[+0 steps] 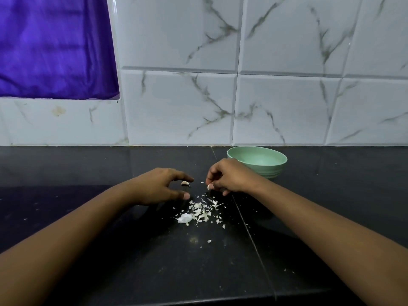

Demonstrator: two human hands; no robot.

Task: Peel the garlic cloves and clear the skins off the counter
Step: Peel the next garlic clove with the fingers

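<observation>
Head view: about midway, judging by the litter. Skins heaped at frame centre on the table, with stray flakes below, none cleared yet. One clove lying just above the heap, between the spread fingers of the left hand; touching or not, cannot tell. Right hand, right of centre, fingers curled, pinching a small white bit, clove or skin unclear. Green bowl behind that hand, against the wall; looks empty where visible, so no peeled cloves shown inside.
</observation>
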